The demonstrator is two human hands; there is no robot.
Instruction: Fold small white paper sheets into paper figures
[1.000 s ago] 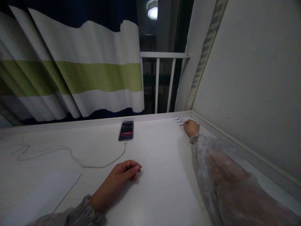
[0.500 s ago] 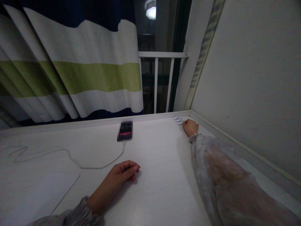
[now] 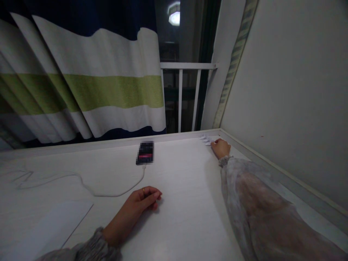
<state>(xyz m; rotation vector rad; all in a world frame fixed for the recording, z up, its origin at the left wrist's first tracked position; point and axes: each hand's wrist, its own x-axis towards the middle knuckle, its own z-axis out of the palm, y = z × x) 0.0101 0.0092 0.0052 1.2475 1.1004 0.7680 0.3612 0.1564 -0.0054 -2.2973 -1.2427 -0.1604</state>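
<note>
My right hand point(image 3: 220, 148) reaches to the back right corner of the white table point(image 3: 179, 217), with its fingers closed. It is right beside several small folded white paper pieces point(image 3: 206, 140), set close together along the back rim. What its fingertips hold, if anything, is hidden behind the hand. My left hand point(image 3: 145, 199) lies nearer the front, its fingers curled and the thumb pressed to the index finger. No object shows in it, and a ring sits on one finger.
A dark phone-like device point(image 3: 145, 153), its screen blurred out, lies near the back edge. From it a white cable point(image 3: 106, 195) runs left across the table. Sheets of white paper point(image 3: 54, 226) lie at front left. A curtain point(image 3: 114, 90), a white railing point(image 3: 187, 66) and a wall point(image 3: 293, 90) bound the table.
The view tilts up very slightly, so most things sit a little lower. Both hands stay in nearly the same place and pose.
</note>
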